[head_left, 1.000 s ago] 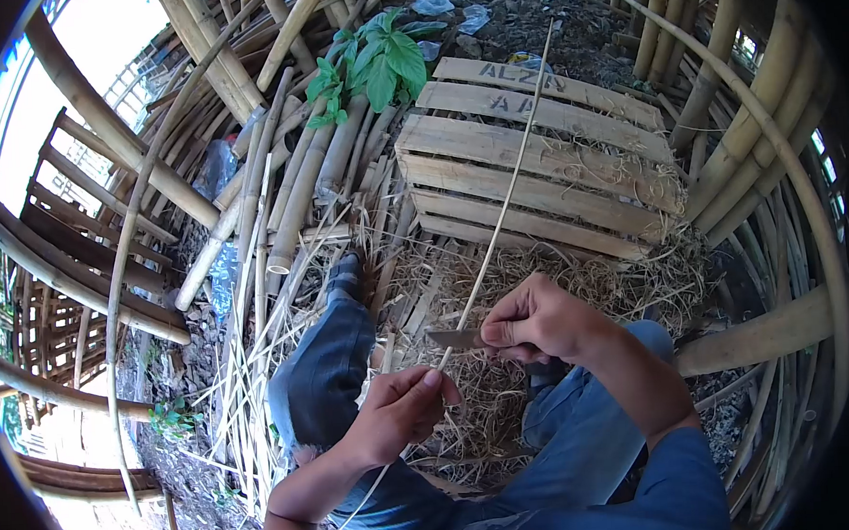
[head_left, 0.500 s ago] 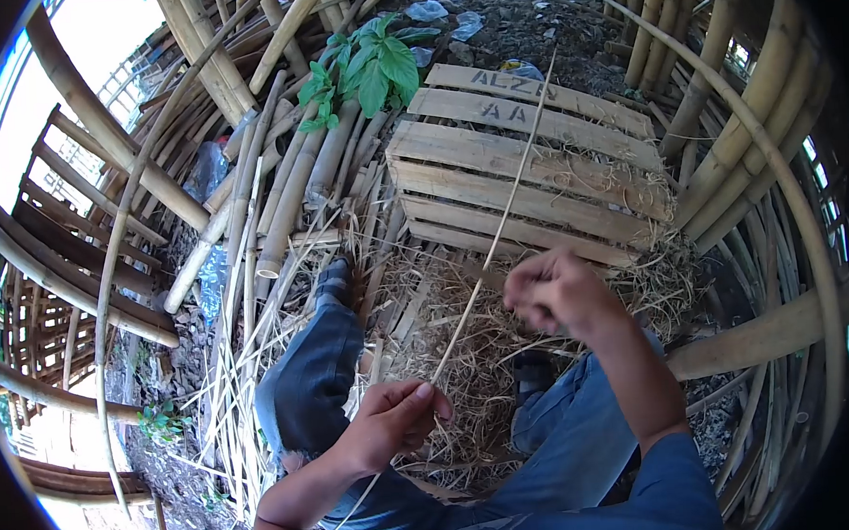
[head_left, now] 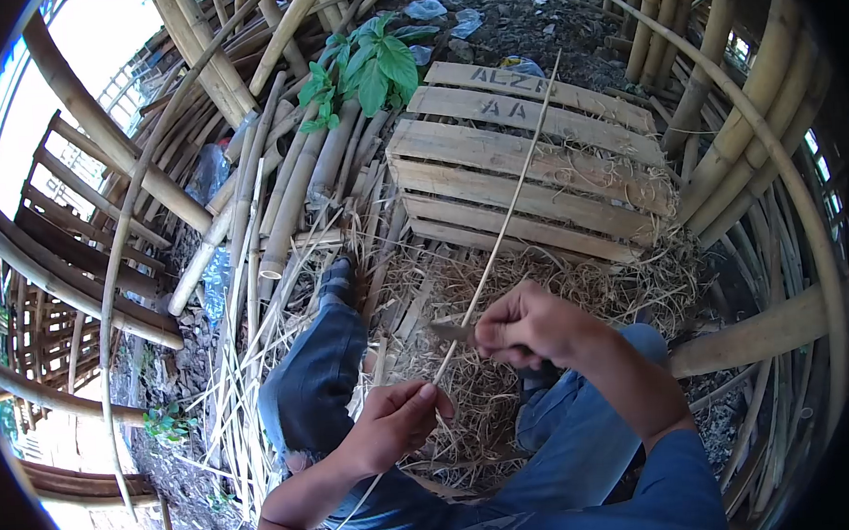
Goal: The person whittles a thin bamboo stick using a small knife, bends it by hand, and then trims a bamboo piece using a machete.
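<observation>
A long, thin bamboo strip (head_left: 508, 213) runs from above the wooden crate down through my left hand (head_left: 401, 422) and on toward my lap. The left fingers are closed round it, with the thumb on top. My right hand (head_left: 524, 327) is closed on a small knife (head_left: 450, 331), whose dark blade points left and lies against or just over the strip. The handle is hidden by the fingers. Pale curly shavings (head_left: 471, 416) cover the ground between my legs, below both hands.
A slatted wooden crate (head_left: 525, 159) with stencilled letters stands ahead, strewn with shavings. Split strips (head_left: 244, 390) and bamboo poles (head_left: 292, 205) lie to the left. A leafy green plant (head_left: 371, 71) stands behind them. Bamboo posts (head_left: 771, 103) and a horizontal pole (head_left: 755, 334) flank the right.
My right hand has moved down and to the left along the strip, bringing the knife nearer to my left hand. The left hand keeps its place and its grip.
</observation>
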### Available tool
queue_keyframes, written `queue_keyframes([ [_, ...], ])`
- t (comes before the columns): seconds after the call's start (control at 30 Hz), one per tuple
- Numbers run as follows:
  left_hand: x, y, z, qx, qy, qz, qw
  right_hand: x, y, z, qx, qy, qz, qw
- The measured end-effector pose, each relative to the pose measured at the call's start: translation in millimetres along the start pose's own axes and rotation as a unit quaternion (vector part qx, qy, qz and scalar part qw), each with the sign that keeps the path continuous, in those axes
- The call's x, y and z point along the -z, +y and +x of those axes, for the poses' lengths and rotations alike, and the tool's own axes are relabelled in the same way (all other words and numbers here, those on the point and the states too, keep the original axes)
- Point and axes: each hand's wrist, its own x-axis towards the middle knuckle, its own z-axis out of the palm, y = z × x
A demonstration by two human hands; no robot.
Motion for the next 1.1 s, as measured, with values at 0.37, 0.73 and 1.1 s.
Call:
queue_keyframes([
  [0.37, -3, 1, -3, -0.035, 0.024, 0.020, 0.999, 26, -11, 2, 0.094, 0.144, -0.035, 0.984],
  [0.73, 0, -2, -2, -0.014, 0.005, 0.031, 0.999, 8, 1, 2, 0.033, 0.010, -0.006, 0.999],
  [1.1, 3, -9, -9, 0.010, -0.016, 0.058, 0.998, 57, -14, -8, 0.112, 0.128, 0.074, 0.983],
])
